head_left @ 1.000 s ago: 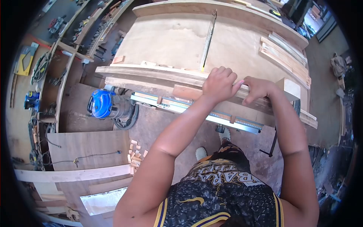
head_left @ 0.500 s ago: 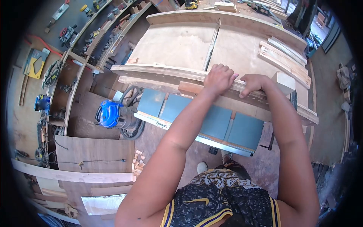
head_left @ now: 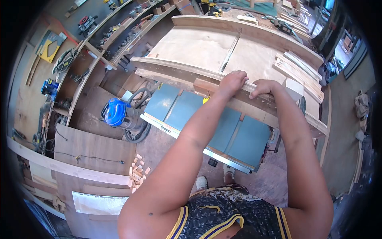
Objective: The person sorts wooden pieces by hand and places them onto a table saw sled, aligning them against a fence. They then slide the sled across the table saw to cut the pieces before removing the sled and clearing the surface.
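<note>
Both hands rest on the near wooden rail of a large plywood sled, which lies over a blue-grey saw table (head_left: 248, 137). My left hand (head_left: 234, 83) has its fingers wrapped over the top edge of the rail (head_left: 175, 67). Just to its right, my right hand (head_left: 264, 87) grips the same rail, thumb on the near face. A small wood block (head_left: 205, 86) is fixed to the rail left of my hands. Right of them sits a pale block (head_left: 293, 89). Beyond the rail, a slot runs through the plywood panel (head_left: 199, 42).
A blue shop vacuum (head_left: 116, 113) stands left of the saw table. Wood strips (head_left: 298, 77) lie on the panel's right side. Small offcuts (head_left: 138, 171) are piled on the floor at lower left. Shelves with tools (head_left: 115, 36) line the upper left.
The view has shifted and tilted, so the sled and table appear moved in the frame. Both hands remain on the rail. More of the floor and both shoes show.
</note>
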`<state>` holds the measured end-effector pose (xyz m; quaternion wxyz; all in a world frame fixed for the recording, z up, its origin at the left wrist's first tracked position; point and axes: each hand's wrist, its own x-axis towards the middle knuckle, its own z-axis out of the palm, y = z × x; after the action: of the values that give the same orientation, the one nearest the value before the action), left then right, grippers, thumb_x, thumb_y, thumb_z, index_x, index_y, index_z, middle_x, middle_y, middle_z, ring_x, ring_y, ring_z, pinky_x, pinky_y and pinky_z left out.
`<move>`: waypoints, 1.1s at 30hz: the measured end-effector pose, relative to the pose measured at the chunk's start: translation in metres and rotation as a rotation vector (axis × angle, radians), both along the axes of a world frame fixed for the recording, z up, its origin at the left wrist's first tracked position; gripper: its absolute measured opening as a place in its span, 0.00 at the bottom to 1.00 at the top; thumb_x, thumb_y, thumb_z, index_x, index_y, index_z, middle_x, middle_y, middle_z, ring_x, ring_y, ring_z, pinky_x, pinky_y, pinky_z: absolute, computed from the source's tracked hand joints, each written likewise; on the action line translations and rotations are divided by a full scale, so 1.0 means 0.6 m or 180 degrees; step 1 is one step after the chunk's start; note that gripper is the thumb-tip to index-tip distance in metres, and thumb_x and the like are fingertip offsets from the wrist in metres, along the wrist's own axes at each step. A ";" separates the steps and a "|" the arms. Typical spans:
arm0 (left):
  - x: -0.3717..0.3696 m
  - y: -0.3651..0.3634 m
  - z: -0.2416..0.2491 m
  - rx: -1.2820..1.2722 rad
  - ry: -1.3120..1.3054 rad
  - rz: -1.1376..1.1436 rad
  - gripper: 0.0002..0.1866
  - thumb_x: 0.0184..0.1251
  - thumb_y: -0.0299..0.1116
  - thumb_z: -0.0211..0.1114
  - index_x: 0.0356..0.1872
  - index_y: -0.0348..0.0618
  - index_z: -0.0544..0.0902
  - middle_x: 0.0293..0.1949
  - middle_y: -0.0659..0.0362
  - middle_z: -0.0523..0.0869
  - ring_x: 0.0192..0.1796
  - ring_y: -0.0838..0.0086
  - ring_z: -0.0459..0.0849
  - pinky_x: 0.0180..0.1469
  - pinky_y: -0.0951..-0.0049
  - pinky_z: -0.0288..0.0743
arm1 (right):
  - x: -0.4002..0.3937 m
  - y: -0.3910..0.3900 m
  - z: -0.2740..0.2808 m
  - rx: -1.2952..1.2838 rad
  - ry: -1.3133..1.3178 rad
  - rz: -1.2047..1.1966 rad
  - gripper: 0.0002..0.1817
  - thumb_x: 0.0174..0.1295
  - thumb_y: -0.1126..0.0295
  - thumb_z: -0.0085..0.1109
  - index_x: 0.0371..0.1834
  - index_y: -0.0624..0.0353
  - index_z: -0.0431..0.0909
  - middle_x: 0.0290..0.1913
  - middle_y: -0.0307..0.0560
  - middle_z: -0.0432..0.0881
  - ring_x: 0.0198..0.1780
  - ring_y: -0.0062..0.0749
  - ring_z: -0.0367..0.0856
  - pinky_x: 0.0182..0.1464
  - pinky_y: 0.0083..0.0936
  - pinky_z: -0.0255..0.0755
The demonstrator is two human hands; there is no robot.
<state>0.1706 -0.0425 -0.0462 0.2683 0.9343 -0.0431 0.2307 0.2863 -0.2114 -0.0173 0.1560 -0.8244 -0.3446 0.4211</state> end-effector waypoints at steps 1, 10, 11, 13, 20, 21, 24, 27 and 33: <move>-0.003 -0.003 0.003 0.0003 -0.0033 0.0025 0.12 0.73 0.43 0.58 0.39 0.45 0.81 0.39 0.50 0.85 0.48 0.54 0.83 0.50 0.54 0.75 | -0.001 0.001 0.000 0.0003 -0.0033 0.0025 0.44 0.39 0.49 0.76 0.61 0.63 0.78 0.55 0.57 0.84 0.55 0.45 0.84 0.59 0.35 0.74; -0.116 -0.023 0.065 -0.0606 0.0364 0.0247 0.11 0.74 0.38 0.57 0.44 0.42 0.80 0.40 0.46 0.85 0.49 0.52 0.82 0.50 0.56 0.75 | -0.092 -0.001 0.053 -0.0050 -0.0163 0.0301 0.45 0.37 0.46 0.78 0.57 0.66 0.80 0.51 0.59 0.86 0.53 0.44 0.85 0.58 0.35 0.74; -0.144 -0.021 0.077 -0.0792 0.0348 0.0202 0.11 0.74 0.39 0.57 0.45 0.42 0.79 0.41 0.46 0.84 0.49 0.52 0.82 0.50 0.57 0.75 | -0.116 -0.004 0.061 -0.0075 -0.0156 0.0288 0.45 0.37 0.46 0.78 0.57 0.66 0.80 0.51 0.59 0.86 0.53 0.44 0.85 0.58 0.35 0.74; -0.189 -0.011 0.087 -0.1211 0.0106 0.0120 0.13 0.76 0.41 0.55 0.44 0.41 0.78 0.41 0.47 0.83 0.47 0.53 0.82 0.50 0.59 0.75 | -0.148 0.001 0.074 0.0061 -0.0285 0.0332 0.46 0.40 0.40 0.76 0.56 0.66 0.80 0.49 0.59 0.86 0.52 0.44 0.85 0.57 0.35 0.75; -0.204 0.040 0.031 -0.3010 -0.1061 0.0088 0.30 0.79 0.60 0.42 0.42 0.39 0.74 0.36 0.60 0.74 0.41 0.77 0.73 0.51 0.76 0.68 | -0.152 0.140 0.045 0.0434 -0.0073 0.0438 0.43 0.65 0.30 0.47 0.55 0.65 0.81 0.48 0.59 0.87 0.51 0.42 0.84 0.56 0.37 0.74; -0.198 0.036 0.039 -0.2955 -0.1138 0.0089 0.30 0.79 0.61 0.42 0.42 0.39 0.73 0.36 0.60 0.74 0.41 0.77 0.73 0.51 0.76 0.68 | -0.140 0.131 0.023 0.0622 -0.0278 0.0315 0.44 0.65 0.29 0.47 0.55 0.65 0.82 0.49 0.59 0.87 0.52 0.45 0.84 0.57 0.38 0.74; -0.190 0.025 0.038 -0.2765 -0.1101 -0.0193 0.30 0.79 0.60 0.43 0.43 0.39 0.73 0.37 0.60 0.75 0.41 0.77 0.73 0.50 0.75 0.68 | -0.112 0.078 0.008 -0.0307 -0.0650 -0.0296 0.45 0.64 0.28 0.46 0.51 0.67 0.84 0.51 0.63 0.85 0.54 0.50 0.83 0.58 0.40 0.73; -0.187 0.027 0.036 -0.2550 -0.0971 -0.0427 0.29 0.80 0.59 0.43 0.43 0.38 0.73 0.36 0.60 0.75 0.41 0.77 0.73 0.50 0.75 0.69 | -0.094 0.059 -0.007 -0.0624 -0.1003 -0.0176 0.42 0.64 0.30 0.51 0.46 0.67 0.86 0.52 0.65 0.84 0.55 0.54 0.83 0.58 0.41 0.73; -0.196 0.040 0.038 -0.2474 -0.0596 -0.0535 0.25 0.83 0.52 0.44 0.40 0.37 0.76 0.33 0.61 0.78 0.38 0.78 0.75 0.46 0.77 0.70 | -0.109 0.081 0.084 0.0090 -0.1922 -0.0008 0.22 0.57 0.55 0.67 0.43 0.65 0.86 0.46 0.60 0.86 0.49 0.56 0.84 0.53 0.43 0.75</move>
<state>0.0530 -0.0188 -0.0234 0.6142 0.7316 -0.0530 0.2911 0.2207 -0.1629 0.0329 0.0584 -0.9105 -0.3802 0.1518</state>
